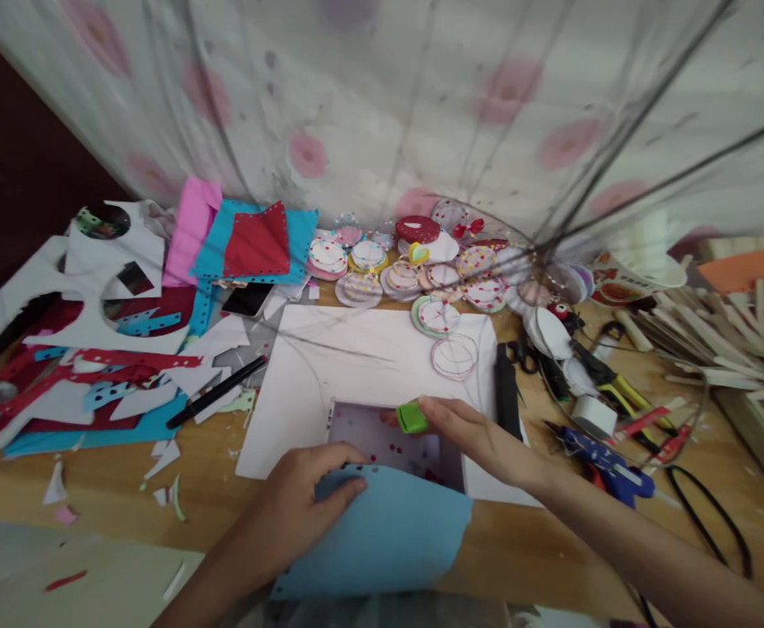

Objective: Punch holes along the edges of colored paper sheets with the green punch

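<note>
My left hand (307, 488) is closed on the edge of a blue paper sheet (395, 532), thumb and fingers pinching it near a row of small punched holes. The sheet curves down toward my lap. A small bright green craft punch (412, 418) is held in the fingers of my right hand (467, 432), just above the sheet's far edge and apart from it. Beneath it is a shallow white box (362, 423) with small red and blue paper bits inside. The box rests on white paper (356, 349). The underside of the punch is hidden.
Paper scraps (126, 375) and a black pen (215, 392) lie left. Decorated paper discs (440, 314) line the back. To the right are a black rod-like object (508, 392), scissors (522, 356), a blue glue gun (608, 462) with its cord, and wooden sticks (741, 336).
</note>
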The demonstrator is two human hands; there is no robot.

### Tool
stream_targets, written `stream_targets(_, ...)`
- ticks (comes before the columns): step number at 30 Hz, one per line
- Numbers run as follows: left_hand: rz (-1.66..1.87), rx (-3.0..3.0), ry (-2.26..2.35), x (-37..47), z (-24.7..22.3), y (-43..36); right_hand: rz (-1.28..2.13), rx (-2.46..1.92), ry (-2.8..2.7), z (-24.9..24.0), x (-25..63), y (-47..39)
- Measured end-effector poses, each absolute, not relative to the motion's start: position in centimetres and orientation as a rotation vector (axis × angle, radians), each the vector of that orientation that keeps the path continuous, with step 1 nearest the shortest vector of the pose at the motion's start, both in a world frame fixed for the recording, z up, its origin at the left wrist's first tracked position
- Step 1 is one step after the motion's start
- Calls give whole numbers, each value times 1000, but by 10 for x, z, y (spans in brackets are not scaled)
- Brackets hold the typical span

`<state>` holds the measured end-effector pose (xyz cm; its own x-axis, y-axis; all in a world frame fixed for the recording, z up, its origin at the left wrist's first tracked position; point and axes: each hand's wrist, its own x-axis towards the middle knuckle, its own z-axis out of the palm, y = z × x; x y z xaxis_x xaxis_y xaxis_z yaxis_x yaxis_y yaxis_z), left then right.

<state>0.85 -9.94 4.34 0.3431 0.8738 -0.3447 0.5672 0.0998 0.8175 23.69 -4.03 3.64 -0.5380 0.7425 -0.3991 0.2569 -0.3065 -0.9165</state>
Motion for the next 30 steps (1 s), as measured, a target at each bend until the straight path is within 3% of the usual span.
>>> stream_targets(5,384,1578,1350,9,45,-99,2069,-1052,-1331,30,240,-41)
stream_targets(10,427,1589,1432,10,47,-102,2022,-1100,-1489,37,240,-47)
stream_targets(22,540,1696,1466,16,53,-110,1117,-1189,-2426,68,221,-68)
stream_targets(30,573,1661,1468,20,53,-111,1292,-1230,-2465,70,220,-67)
